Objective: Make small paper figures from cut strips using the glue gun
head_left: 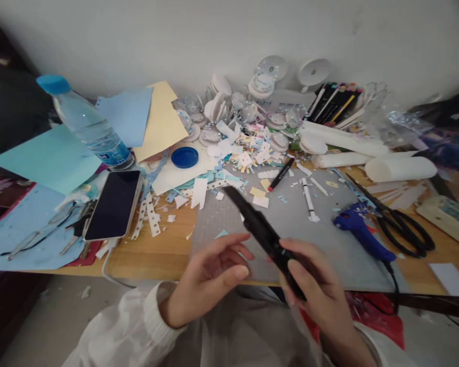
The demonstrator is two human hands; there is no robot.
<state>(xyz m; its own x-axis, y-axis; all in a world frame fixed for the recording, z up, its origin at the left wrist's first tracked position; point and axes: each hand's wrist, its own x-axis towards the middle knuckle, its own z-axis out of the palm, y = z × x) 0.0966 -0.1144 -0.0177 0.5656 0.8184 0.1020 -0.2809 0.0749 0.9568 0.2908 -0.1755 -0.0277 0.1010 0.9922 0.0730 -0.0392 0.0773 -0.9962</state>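
My right hand [313, 278] is wrapped round the thick end of a long black tool [268, 237], whose thinner flat end points up and left over the grey cutting mat [225, 255]. The tool's exact kind is not clear. Just left of it, my left hand [214, 278] is open, thumb and fingers apart and slightly bent, with nothing in it. Beyond the tool's tip lie small cut paper pieces [258, 196], a black marker with a red end [281, 174] and a white pen [308, 198].
At left stand a water bottle [95, 130], a phone [113, 205] and eyeglasses [42, 232]. A blue glue gun [363, 232] and black scissors [401, 224] lie right. White round pieces [218, 104], paper scraps and markers [334, 104] crowd the back by the wall.
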